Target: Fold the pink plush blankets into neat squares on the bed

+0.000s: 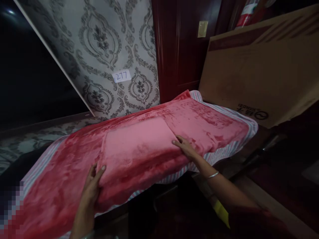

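Head view: pink cloth [139, 136] lies flat mid-scene on a red plush cover [59, 172], striped fabric [230, 149] showing along the cover's edges. Left hand [91, 184] is at the cloth's near-left edge, thumb on top, fingers outside, loosely closed on the edge. Right hand [186, 148] is at the right edge, thumb over the top, fingers partly hidden, small gap visible; looks like a light pinch, can't confirm what's underneath.

Handling, my read: light for its spread, soft, limp, not fragile. Won't hold shape unsupported; middle should sag. Nap probably drags on the plush below, so it may bunch or pull the cover along. Best hold: opposite side edges, thumbs on top, fingers under, even tension. Near edge blends into the folds; can't tell layers there.

Cardboard [259, 73] stands beyond the right end, near enough to snag.
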`<state>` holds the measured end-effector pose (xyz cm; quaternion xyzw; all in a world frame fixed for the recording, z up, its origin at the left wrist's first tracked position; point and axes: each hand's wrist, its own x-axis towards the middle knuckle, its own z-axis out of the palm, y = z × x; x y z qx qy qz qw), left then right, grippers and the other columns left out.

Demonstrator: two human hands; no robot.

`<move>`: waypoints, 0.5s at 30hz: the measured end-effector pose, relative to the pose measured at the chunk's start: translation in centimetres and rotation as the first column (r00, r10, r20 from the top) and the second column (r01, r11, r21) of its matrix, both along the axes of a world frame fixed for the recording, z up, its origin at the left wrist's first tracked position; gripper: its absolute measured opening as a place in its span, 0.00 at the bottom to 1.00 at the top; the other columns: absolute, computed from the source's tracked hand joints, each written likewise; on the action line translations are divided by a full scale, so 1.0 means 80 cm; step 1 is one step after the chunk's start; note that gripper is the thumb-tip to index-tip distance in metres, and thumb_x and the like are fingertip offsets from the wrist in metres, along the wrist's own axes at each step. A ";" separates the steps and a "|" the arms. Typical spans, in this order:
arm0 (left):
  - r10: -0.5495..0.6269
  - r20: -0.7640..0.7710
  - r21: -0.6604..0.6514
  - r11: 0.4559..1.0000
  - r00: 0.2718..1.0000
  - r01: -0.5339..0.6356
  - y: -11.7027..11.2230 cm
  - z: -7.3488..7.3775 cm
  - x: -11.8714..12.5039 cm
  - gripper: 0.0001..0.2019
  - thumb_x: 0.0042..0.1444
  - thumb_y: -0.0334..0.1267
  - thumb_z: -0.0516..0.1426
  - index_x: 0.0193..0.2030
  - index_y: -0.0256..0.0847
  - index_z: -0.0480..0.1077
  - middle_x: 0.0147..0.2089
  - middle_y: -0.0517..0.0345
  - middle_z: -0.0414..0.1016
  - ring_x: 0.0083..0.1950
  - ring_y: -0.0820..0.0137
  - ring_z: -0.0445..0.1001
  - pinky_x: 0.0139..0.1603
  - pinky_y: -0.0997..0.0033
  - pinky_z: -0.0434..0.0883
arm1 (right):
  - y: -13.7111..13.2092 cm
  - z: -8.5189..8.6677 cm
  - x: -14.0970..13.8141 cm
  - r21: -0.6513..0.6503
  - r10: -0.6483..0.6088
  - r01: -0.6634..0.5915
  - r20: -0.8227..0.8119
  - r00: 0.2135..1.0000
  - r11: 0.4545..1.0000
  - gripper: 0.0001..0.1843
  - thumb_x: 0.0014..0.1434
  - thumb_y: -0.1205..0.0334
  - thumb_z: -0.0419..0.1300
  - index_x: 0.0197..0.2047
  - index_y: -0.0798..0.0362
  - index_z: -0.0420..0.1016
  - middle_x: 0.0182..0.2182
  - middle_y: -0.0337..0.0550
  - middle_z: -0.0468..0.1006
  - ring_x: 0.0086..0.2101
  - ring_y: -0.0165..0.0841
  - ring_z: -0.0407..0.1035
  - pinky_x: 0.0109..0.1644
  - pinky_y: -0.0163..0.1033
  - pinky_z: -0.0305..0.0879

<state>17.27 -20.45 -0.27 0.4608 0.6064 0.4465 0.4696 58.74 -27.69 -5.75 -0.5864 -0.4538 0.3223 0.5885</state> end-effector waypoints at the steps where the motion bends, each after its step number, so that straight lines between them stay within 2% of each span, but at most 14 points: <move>1: -0.007 0.040 0.010 1.000 0.999 0.007 -0.002 -0.002 -0.001 0.38 0.42 0.56 0.68 0.61 0.49 0.68 0.60 0.52 0.74 0.57 0.56 0.76 0.53 0.59 0.76 | -0.001 0.000 0.001 0.007 0.002 -0.002 0.004 1.000 1.000 0.33 0.52 0.38 0.64 0.53 0.53 0.77 0.53 0.48 0.79 0.53 0.45 0.70 0.61 0.48 0.64; 5: -0.017 0.081 0.146 0.989 0.997 0.005 -0.012 -0.012 -0.003 0.32 0.41 0.57 0.68 0.53 0.46 0.70 0.56 0.54 0.75 0.57 0.59 0.74 0.52 0.64 0.74 | -0.002 -0.001 0.003 0.008 -0.022 0.021 0.038 0.999 1.000 0.30 0.49 0.35 0.65 0.43 0.53 0.78 0.44 0.45 0.81 0.47 0.44 0.71 0.56 0.47 0.65; 9: -0.081 0.060 0.262 0.963 0.995 0.062 -0.014 -0.024 -0.003 0.28 0.45 0.59 0.65 0.48 0.44 0.69 0.49 0.54 0.76 0.52 0.61 0.75 0.50 0.66 0.73 | 0.000 -0.005 0.004 0.006 -0.021 0.021 0.032 0.999 1.000 0.30 0.47 0.35 0.66 0.40 0.53 0.77 0.39 0.43 0.80 0.42 0.40 0.70 0.49 0.43 0.66; 12: -0.086 0.059 0.280 0.958 0.995 0.066 -0.012 -0.032 -0.004 0.27 0.49 0.61 0.63 0.48 0.44 0.68 0.46 0.56 0.76 0.48 0.64 0.75 0.48 0.68 0.72 | 0.000 -0.006 0.002 -0.025 -0.035 0.035 0.012 0.999 0.999 0.30 0.46 0.35 0.67 0.40 0.53 0.77 0.39 0.42 0.80 0.41 0.40 0.70 0.48 0.42 0.66; 15: -0.044 -0.003 0.265 0.963 0.999 0.043 -0.010 -0.036 -0.006 0.30 0.47 0.65 0.62 0.45 0.41 0.71 0.42 0.55 0.76 0.44 0.64 0.75 0.43 0.68 0.72 | 0.000 -0.002 0.001 -0.061 -0.046 0.046 -0.005 0.999 0.997 0.30 0.46 0.34 0.67 0.41 0.52 0.76 0.38 0.43 0.80 0.42 0.40 0.70 0.48 0.42 0.66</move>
